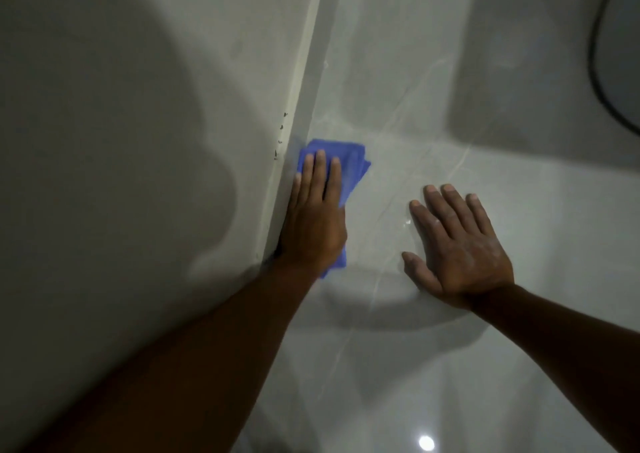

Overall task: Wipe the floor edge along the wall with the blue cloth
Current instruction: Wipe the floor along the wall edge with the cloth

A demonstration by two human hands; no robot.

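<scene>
While the right hand [457, 248] lay spread on the floor [485, 182] as a prop, the left hand [317, 217] pressed the blue cloth [353, 165] under flat, open fingers [320, 168] against the wall [138, 106] edge

The folded cloth [349, 161] is plain bright blue. The glossy tiled floor [450, 106] is pale grey-white with faint lighter veining, and the painted wall [138, 106] is plain off-white with a few small dark specks.

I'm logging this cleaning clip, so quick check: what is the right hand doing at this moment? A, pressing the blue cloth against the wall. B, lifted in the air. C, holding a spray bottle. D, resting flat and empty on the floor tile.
D: the right hand lies palm-down with fingers spread on the glossy floor, holding nothing, while the left hand presses the blue cloth at the wall edge.
</scene>
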